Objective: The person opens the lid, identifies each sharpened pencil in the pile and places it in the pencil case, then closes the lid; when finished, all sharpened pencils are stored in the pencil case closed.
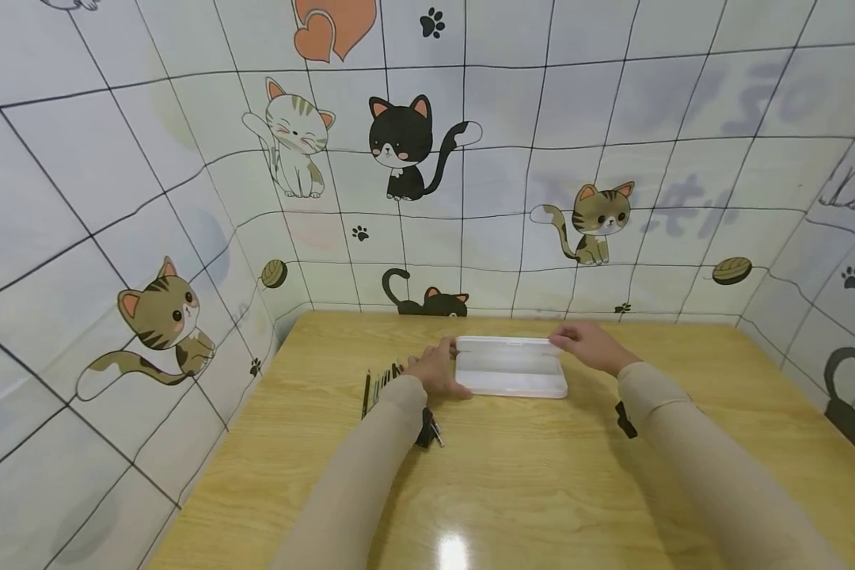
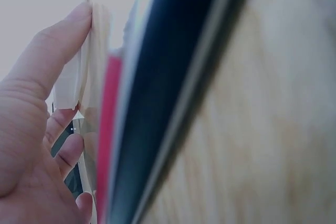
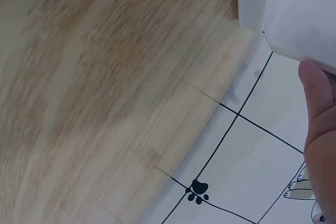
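Fingers and thumb of the right hand [image 1: 593,347] pinch the raised lid [image 1: 509,345] at its far corner, about two o'clock from the middle of a white box [image 1: 511,385], with twelve o'clock toward the wall [image 1: 499,245]. The box lies open on a wooden bench [image 1: 527,491], its long side running from nine to three, its pale interior facing up. The lid stands up along the twelve o'clock side; the pinch probably keeps it from tipping.

At nine o'clock, the left hand [image 1: 433,370] grips the box's end with fingers set wide, thumb at the near corner and the others toward the far one. Such a span seems meant to steady the base while the lid is held.

Just past that hand, also at nine, slim dark pencils [image 1: 366,393] lie side by side, partly hidden by the left sleeve [image 1: 352,483]; their spot likely keeps them within easy reach. At eight o'clock, a dark block [image 1: 423,431] shows beside the left wrist; what it is cannot be told. In the left wrist view, a blurred red strip [image 2: 108,140] crosses close to the lens, also unidentifiable.
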`<action>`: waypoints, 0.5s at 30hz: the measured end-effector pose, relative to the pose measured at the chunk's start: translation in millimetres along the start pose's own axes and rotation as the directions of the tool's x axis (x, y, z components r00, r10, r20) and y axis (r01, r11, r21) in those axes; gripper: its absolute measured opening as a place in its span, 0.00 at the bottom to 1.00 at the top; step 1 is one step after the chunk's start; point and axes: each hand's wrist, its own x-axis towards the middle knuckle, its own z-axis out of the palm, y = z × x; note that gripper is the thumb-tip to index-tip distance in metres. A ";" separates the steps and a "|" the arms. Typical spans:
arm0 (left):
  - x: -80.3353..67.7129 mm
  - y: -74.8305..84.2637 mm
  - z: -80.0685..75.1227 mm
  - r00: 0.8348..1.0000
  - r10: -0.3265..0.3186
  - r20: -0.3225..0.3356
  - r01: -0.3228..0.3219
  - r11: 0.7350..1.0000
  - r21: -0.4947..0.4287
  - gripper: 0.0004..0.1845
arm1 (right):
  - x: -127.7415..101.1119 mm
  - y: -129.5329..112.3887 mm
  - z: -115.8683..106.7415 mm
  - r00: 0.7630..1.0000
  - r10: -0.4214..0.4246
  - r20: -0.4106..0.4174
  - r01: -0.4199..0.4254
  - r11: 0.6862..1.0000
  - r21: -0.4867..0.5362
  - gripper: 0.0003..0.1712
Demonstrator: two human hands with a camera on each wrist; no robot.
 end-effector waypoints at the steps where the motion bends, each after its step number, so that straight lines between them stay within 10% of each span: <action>1: -0.3 0.0 -0.1 1.000 0.001 0.000 -0.001 1.000 0.004 0.60 | 1.4 0.2 -0.6 1.000 0.011 -0.001 -0.011 1.000 0.009 0.16; 15: 1.7 0.9 4.1 0.999 -0.030 0.016 0.030 1.000 -0.001 0.62 | 16.1 3.1 0.0 0.983 0.184 -0.026 -0.177 0.969 0.174 0.23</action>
